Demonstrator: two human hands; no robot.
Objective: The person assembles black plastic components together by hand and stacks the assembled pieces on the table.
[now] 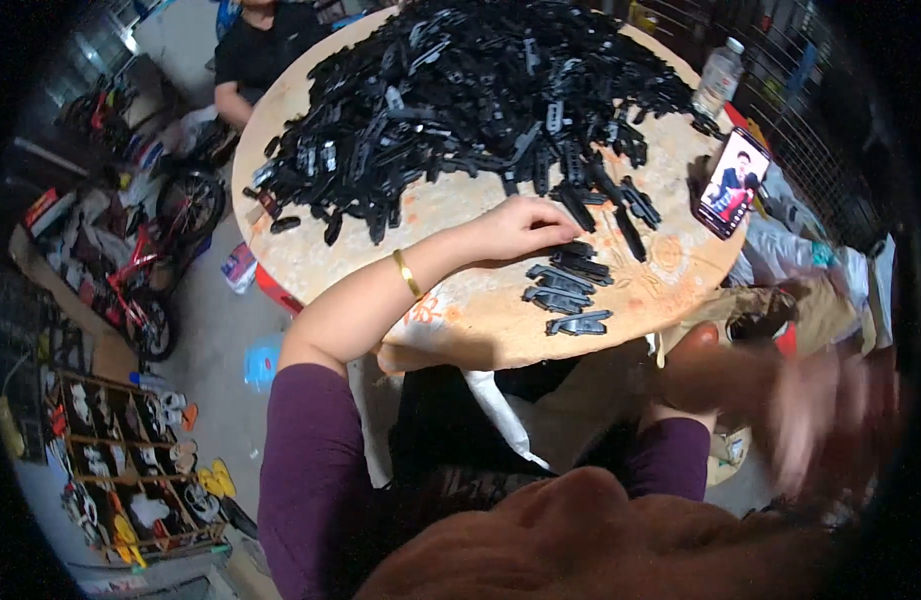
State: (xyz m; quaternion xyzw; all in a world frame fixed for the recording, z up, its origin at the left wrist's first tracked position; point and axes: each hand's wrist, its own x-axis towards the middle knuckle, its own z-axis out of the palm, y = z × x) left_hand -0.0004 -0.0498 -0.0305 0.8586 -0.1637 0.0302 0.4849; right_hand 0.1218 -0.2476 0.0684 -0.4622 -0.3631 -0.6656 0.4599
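Observation:
My left hand (526, 228) rests on the round table (481, 290), a gold bangle on its wrist. Its fingers are curled together, with their tips on a black plastic part (579, 252) at the far end of a short row. Several similar dark plastic parts (561, 297) lie side by side in that row, toward the table's near edge. Off the table's near right side, my right hand (806, 410) is smeared by motion. Its fingers cannot be made out, nor whether anything is in them.
A large heap of black plastic parts (451, 110) covers the far half of the table. A lit phone (733, 185) leans near the right edge, by a clear bottle (719, 78). Across the table is a person in black (266, 45). Bags (791, 240), a red bicycle (146, 260) and a shoe rack (131, 470) stand around.

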